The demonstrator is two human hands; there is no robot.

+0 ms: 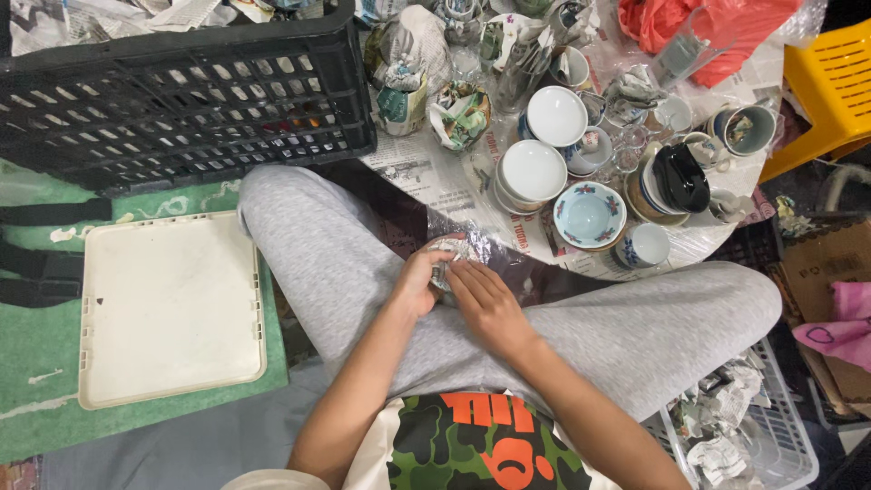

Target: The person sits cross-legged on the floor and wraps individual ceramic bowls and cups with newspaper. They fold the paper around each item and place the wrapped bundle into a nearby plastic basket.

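I sit on the floor with grey-trousered legs spread. My left hand [419,279] and my right hand [485,301] meet between my knees, both closed around a small object wrapped in newspaper [450,257]. The object itself is hidden by the paper and my fingers. A crinkled clear plastic sheet [494,254] lies just beyond my hands.
A black plastic crate [181,100] stands at upper left, a cream tray lid [168,304] on green matting beside my left leg. Bowls and cups [562,163], some wrapped in newspaper, sit ahead. A yellow stool [830,77] stands at upper right, a white basket [771,436] with crumpled paper at lower right.
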